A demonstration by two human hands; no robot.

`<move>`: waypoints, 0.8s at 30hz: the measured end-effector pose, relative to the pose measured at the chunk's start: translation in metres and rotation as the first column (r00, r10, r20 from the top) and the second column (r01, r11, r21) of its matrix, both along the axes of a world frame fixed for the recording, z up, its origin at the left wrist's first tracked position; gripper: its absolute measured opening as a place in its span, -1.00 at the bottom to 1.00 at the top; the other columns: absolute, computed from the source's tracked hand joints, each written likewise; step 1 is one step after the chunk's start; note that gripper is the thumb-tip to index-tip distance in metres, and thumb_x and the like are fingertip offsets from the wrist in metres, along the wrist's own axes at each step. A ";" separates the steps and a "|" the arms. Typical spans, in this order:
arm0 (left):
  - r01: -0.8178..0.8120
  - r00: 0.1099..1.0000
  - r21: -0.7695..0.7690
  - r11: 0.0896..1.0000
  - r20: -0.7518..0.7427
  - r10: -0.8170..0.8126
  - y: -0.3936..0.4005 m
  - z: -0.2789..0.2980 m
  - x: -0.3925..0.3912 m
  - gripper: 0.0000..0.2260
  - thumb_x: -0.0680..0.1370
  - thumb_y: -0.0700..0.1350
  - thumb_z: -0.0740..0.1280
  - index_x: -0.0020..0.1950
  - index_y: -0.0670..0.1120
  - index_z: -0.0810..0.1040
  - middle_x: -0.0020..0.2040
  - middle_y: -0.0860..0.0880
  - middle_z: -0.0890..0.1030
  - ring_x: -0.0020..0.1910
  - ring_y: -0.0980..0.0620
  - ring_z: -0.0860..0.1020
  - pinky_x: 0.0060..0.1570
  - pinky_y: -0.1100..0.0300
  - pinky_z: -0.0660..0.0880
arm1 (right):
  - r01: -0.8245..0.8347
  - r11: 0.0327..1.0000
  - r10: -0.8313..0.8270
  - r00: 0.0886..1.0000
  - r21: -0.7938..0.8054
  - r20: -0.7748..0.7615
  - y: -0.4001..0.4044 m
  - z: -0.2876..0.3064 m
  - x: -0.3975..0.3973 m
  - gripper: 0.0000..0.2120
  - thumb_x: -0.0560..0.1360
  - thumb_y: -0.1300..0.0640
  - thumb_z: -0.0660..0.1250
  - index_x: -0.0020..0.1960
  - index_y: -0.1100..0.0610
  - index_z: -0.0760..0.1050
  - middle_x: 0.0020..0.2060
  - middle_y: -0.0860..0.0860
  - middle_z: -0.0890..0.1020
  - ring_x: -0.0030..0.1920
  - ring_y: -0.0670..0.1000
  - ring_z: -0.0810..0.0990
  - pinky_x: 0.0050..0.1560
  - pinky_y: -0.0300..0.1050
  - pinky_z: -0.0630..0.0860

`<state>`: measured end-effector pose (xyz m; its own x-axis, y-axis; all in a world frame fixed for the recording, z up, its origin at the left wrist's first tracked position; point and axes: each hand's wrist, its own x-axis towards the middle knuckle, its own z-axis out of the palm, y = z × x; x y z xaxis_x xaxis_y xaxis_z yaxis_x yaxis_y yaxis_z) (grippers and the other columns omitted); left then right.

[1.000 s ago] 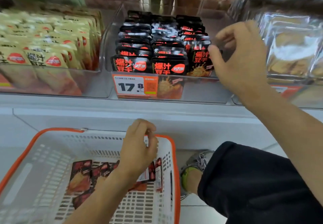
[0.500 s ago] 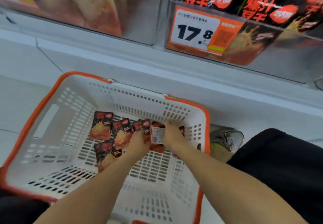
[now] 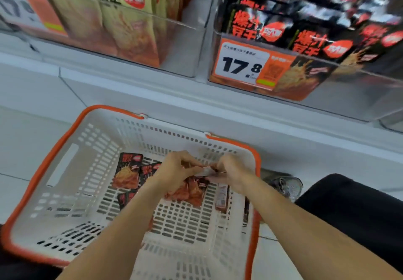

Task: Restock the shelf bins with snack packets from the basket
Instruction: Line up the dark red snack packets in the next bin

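Packets apparently blurred under hands

**Basket, packets and shelf bins**

White perforated plastic basket with orange rim stands on the floor below the shelf. Several small black-and-red snack packets lie flat on its bottom; others sit bunched at centre. Clear plastic shelf bin, above right, holds upright rows of matching black packets.

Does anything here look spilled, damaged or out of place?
Nothing stands out. Loose black packets lie in the basket, both hands gather some, and the shelf bin looks orderly.
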<state>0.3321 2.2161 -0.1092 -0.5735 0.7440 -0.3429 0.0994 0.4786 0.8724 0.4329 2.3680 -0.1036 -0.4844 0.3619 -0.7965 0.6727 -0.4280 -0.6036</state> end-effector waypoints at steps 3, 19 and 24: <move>0.177 0.983 0.109 0.978 -0.074 -0.169 0.013 0.054 0.005 -0.92 0.43 -0.13 0.56 -0.13 0.03 0.76 -0.19 0.10 0.65 -0.23 0.14 0.59 -0.17 0.29 0.48 | 0.113 0.991 -0.120 0.989 -0.078 -0.091 0.018 0.061 0.019 -0.84 0.55 0.34 0.34 0.13 0.31 0.53 -0.08 0.27 0.61 -0.29 0.10 0.67 -0.18 0.02 0.67; 0.239 0.603 0.551 0.800 -0.729 0.323 0.114 0.249 0.054 -0.90 0.50 -0.23 0.36 -0.01 -0.09 0.58 -0.07 0.05 0.56 -0.01 0.03 0.48 0.05 0.25 0.37 | 0.668 0.155 0.385 0.638 0.728 -0.667 0.133 0.309 0.132 -0.57 0.42 0.37 0.39 0.07 -0.07 0.34 -0.04 -0.11 0.49 0.01 -0.04 0.50 0.02 -0.01 0.60; 0.304 0.497 0.390 0.869 -0.843 0.205 0.165 0.266 0.056 -0.76 0.47 -0.08 0.34 0.11 -0.10 0.57 0.03 -0.02 0.56 0.09 -0.07 0.45 0.12 0.03 0.41 | 0.412 0.139 0.382 0.817 0.900 -0.433 0.165 0.295 0.109 -0.76 0.52 0.25 0.40 -0.05 -0.07 0.43 -0.18 -0.15 0.57 -0.25 0.02 0.63 -0.24 -0.19 0.51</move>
